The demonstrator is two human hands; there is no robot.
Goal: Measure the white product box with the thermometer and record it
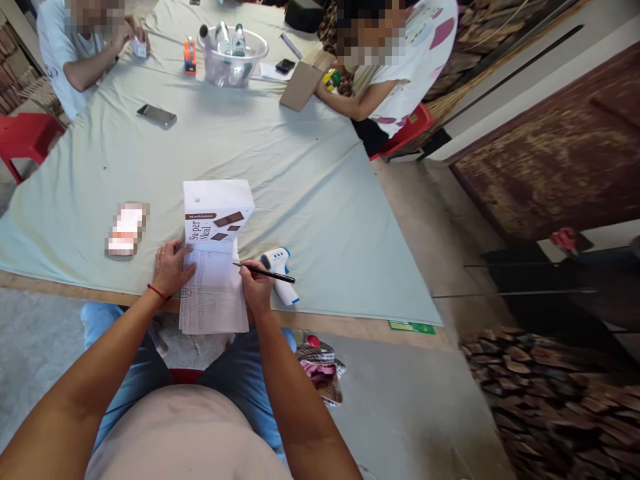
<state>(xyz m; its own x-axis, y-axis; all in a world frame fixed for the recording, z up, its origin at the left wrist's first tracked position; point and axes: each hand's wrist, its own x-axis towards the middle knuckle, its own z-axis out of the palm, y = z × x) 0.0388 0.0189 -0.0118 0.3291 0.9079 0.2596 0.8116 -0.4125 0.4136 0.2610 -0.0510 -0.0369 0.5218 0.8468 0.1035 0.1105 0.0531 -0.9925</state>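
Note:
A sheet of paper with rows of writing (214,293) lies before me, its lower end hanging over the table edge. My left hand (171,267) rests flat on its left side, fingers apart. In my right hand (257,285) is a black pen (273,273), gripped near its tip, which points left above the paper's right side. A white box printed "Super Meal" (219,203) stands at the paper's far end. Just right of my right hand, partly behind the pen, lies a white and blue infrared thermometer (284,291).
A phone with a lit screen (127,230) lies at left, a dark phone (157,115) farther off. A clear basin of bottles (233,70) and an orange tape dispenser (190,56) stand at the back. Two people sit across; the right one holds brown cardboard (301,87).

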